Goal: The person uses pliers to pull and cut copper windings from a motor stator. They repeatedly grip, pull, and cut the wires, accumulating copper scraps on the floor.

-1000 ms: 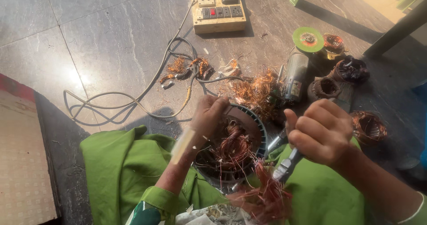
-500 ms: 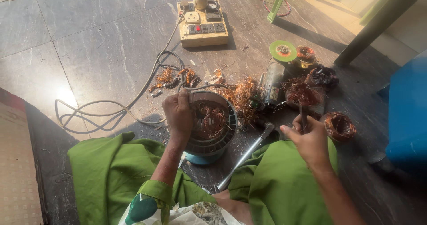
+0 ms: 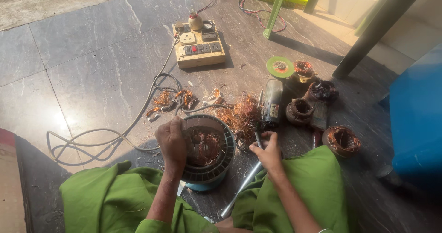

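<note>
While the finned motor stator [image 3: 208,152] is steadied on the floor between the knees, its rim gripped by the curled left hand [image 3: 171,141], the metal rod [image 3: 243,187] clasped in the right hand's [image 3: 267,151] closed fingers is best levered under the copper windings [image 3: 202,145] gently.

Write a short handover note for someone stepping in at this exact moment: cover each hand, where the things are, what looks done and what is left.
Left hand: gripping the rim of the stator, which stands on the floor between the knees.
Right hand: holding a metal rod beside the stator, upper end in the fist, lower end toward the lap.
Around: pile of loose copper wire just beyond the stator; smaller wound stators to the right; switchboard with a bulb farther off.
Done: some copper already lies pulled out on the floor.
Left: tangled copper winding sits inside the stator.
</note>
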